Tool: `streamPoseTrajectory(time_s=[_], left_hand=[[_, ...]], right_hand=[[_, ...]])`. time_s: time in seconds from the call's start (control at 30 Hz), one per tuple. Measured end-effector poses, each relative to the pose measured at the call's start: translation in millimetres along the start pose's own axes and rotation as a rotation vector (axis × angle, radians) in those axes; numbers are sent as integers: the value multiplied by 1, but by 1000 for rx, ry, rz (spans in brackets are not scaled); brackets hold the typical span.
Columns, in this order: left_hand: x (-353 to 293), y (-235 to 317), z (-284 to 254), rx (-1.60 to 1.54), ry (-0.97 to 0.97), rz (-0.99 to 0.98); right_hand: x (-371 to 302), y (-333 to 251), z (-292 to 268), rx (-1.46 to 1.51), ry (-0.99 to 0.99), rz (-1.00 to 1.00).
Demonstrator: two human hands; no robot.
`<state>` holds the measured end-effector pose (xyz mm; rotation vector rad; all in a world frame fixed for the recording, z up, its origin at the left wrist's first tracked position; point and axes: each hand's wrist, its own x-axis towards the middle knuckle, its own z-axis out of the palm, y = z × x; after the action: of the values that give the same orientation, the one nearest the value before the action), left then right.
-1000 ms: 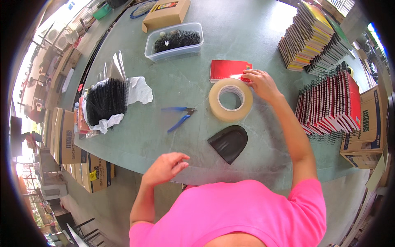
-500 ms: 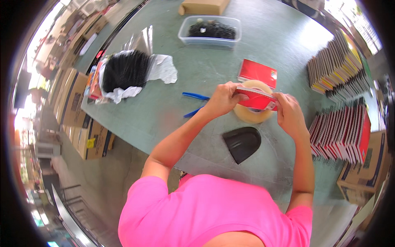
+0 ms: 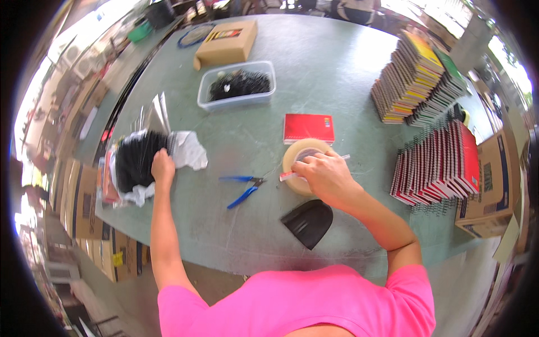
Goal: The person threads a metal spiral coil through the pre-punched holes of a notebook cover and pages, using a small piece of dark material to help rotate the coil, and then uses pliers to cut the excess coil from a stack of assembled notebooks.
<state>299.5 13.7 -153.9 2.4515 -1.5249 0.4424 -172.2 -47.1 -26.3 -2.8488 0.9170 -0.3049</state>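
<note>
My left hand (image 3: pixel 163 167) is at the right edge of a bundle of black spiral binding coils (image 3: pixel 137 160) lying in white wrapping. Its fingers are drawn together against the bundle; what they pinch is too small to make out. My right hand (image 3: pixel 328 175) grips a thin red notebook (image 3: pixel 288 176), seen nearly edge-on over a wide roll of clear tape (image 3: pixel 296 151). The hand covers most of that notebook. Just beyond the roll another red notebook (image 3: pixel 309 127) lies flat. Blue-handled pliers (image 3: pixel 247 190) rest between my two arms.
A black rounded plate (image 3: pixel 310 222) lies near me. Farther off are a clear plastic tub (image 3: pixel 261 95) of black coils and a cardboard box (image 3: pixel 229 45). At the right stand stacks of red (image 3: pixel 443 163) and yellow (image 3: pixel 412 73) spiral notebooks, beside a carton (image 3: pixel 491 180).
My left hand has let go of the red notebook and moved left to the black coil bundle. My right hand keeps the notebook, now lower over the tape roll. The whole view has shifted.
</note>
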Motion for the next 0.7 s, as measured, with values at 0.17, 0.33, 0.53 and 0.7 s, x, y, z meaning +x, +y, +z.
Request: streamPoseTrajectory(time_s=[0.17,0.33,0.53,0.7], left_hand=[[15,61,8,70,-344,-240],[8,81,-16,102,-207,-88],[-12,89,-23,-485,155,116],[-28,109,-65,-582,250,151]], right_hand=[[-3,20,15,-17,66,101],[-8,24,15,26,96,93],[6,19,18,-49,139,96],[11,26,14,306,311,61]])
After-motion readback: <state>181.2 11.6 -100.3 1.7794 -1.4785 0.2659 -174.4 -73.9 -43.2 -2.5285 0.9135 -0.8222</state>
